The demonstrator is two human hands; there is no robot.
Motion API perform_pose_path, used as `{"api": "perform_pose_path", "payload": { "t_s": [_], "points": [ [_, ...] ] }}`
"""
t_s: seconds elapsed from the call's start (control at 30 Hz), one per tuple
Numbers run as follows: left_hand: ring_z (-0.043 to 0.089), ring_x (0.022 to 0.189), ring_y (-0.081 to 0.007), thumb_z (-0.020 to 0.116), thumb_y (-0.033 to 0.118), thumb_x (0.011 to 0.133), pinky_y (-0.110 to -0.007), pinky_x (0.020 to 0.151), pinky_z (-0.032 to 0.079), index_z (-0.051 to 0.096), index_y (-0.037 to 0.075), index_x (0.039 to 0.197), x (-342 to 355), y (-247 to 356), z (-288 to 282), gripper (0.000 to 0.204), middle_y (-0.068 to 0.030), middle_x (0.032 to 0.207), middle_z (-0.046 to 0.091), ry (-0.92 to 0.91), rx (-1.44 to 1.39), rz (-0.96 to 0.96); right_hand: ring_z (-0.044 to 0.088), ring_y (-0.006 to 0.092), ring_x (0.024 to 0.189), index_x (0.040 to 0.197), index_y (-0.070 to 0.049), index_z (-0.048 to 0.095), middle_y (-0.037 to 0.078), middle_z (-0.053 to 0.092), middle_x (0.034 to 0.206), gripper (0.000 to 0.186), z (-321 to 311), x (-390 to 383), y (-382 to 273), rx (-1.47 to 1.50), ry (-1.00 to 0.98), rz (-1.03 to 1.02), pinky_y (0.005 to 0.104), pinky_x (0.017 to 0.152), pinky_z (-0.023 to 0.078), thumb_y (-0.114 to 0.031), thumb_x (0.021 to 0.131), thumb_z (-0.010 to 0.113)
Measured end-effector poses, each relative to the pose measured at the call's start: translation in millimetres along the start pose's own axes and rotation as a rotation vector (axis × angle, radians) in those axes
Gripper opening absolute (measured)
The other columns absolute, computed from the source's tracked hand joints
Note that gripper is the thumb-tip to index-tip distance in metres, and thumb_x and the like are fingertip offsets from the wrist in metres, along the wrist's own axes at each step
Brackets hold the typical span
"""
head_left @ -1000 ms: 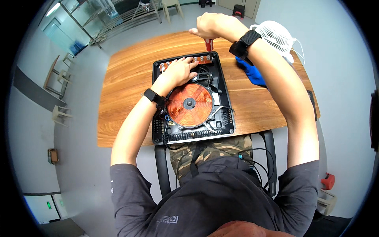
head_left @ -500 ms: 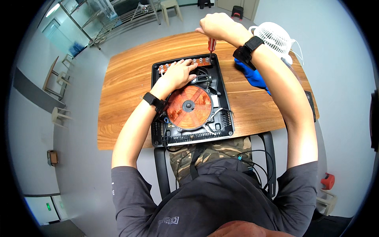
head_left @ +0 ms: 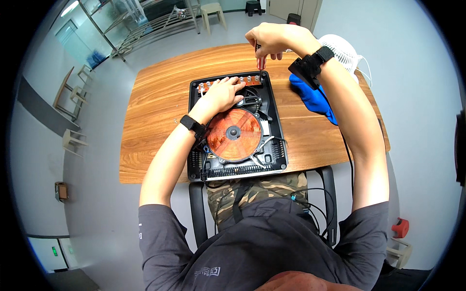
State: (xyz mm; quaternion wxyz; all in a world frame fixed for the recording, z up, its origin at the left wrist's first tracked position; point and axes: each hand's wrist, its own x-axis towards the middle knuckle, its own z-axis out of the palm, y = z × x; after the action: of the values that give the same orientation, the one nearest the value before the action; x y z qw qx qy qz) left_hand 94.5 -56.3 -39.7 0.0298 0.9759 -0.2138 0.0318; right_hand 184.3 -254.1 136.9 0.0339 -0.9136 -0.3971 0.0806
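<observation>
An opened black appliance (head_left: 277, 121) lies on the wooden table, its copper coil (head_left: 228, 140) exposed in the lower half and a strip circuit board (head_left: 255, 80) along the far end. My left hand (head_left: 223, 94) lies with fingers apart on that board and the black parts beside it. My right hand (head_left: 269, 39) grips a red-and-white screwdriver (head_left: 261, 63) held upright over the board's right end, near the housing's corner; its tip is too small to make out exactly. A blue cloth or glove (head_left: 310, 99) is right of the appliance.
A white fan (head_left: 340, 48) stands at the table's (head_left: 155, 97) back right, partly behind my right arm. Dark cables hang by my lap. Stools (head_left: 73, 140) and a metal rack (head_left: 160, 22) stand around the room, and a red object (head_left: 400, 228) is at lower right.
My right hand has shifted its grip on the screwdriver, with thumb and fingers now lower beside the handle. The view has shifted slightly. My left hand stays in place on the board.
</observation>
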Motion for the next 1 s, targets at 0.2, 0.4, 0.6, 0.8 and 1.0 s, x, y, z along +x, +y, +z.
{"api": "perform_pose_path", "payload": {
  "t_s": [0.2,0.4,0.6,0.8,1.0],
  "points": [
    [0.049,0.136,-0.0367,0.061,0.036,0.099,-0.048,0.115,0.039,0.054,0.010,0.145,0.2,-0.5,0.7,0.053,-0.0177,0.149,0.050,-0.015,-0.005,-0.005,0.075,0.0311,0.086,0.095,-0.002,0.077,0.013,0.078,0.091,0.041,16.0,2.5,-14.1,-0.301,0.217,0.109,0.0406,0.080,0.060,-0.033,0.102,0.052],
    [0.047,0.139,-0.0367,0.060,0.037,0.100,-0.049,0.115,0.038,0.053,0.011,0.146,0.3,-1.0,0.5,0.054,-0.0177,0.151,0.048,-0.005,0.002,-0.018,0.072,0.0376,0.096,0.105,0.000,0.072,0.023,0.073,0.107,0.052,6.6,4.6,-13.5,-0.242,0.087,0.172,0.0494,0.086,0.058,-0.050,0.093,0.063],
    [0.045,0.140,-0.0378,0.060,0.037,0.100,-0.051,0.117,0.036,0.052,0.012,0.147,0.2,0.5,2.6,0.054,-0.0175,0.153,0.046,-0.012,-0.011,-0.035,0.074,0.0265,0.077,0.102,0.004,0.064,0.018,0.074,0.092,0.030,-0.5,-4.8,1.0,-0.022,0.010,-0.053,0.0347,0.056,0.059,-0.023,0.091,0.071],
    [0.045,0.140,-0.0392,0.061,0.037,0.099,-0.054,0.115,0.036,0.054,0.015,0.147,4.4,-1.9,8.2,0.053,-0.0149,0.152,0.048,-0.009,-0.030,-0.019,0.073,0.0342,0.076,0.102,0.002,0.067,0.018,0.074,0.080,0.036,28.6,13.2,23.2,-0.289,0.317,-0.067,0.0425,0.065,0.060,-0.034,0.099,0.063],
    [0.047,0.138,-0.0393,0.060,0.035,0.100,-0.049,0.116,0.037,0.054,0.011,0.145,0.5,-1.8,0.9,0.052,-0.0175,0.151,0.048,-0.027,-0.009,-0.027,0.071,0.0399,0.087,0.106,0.000,0.069,0.023,0.073,0.091,0.040,22.4,12.9,20.2,-0.322,0.209,0.054,0.0475,0.080,0.058,-0.038,0.096,0.064]
  ]
}}
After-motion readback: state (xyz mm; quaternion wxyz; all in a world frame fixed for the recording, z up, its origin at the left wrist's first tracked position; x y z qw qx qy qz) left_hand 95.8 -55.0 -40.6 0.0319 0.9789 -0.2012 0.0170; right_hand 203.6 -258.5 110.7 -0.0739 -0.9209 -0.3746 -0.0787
